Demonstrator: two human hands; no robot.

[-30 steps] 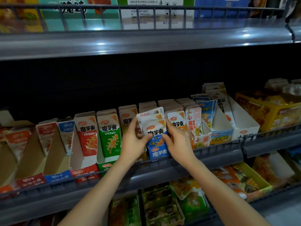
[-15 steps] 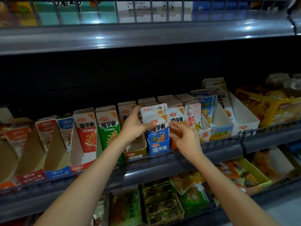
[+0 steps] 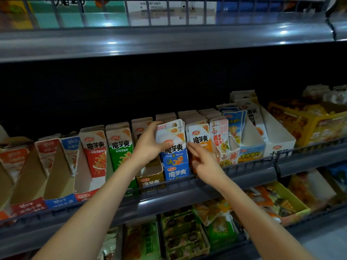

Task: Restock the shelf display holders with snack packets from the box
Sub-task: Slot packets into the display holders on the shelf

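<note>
Snack packets (image 3: 173, 139) stand in the blue holder (image 3: 176, 172) on the middle shelf (image 3: 169, 196), our left hand (image 3: 148, 147) gripping their tops with curled fingers. Our right hand (image 3: 204, 162) hovers just beside, fingers straight.

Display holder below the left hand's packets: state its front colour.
Blue holder front with white lettering; head view.
</note>
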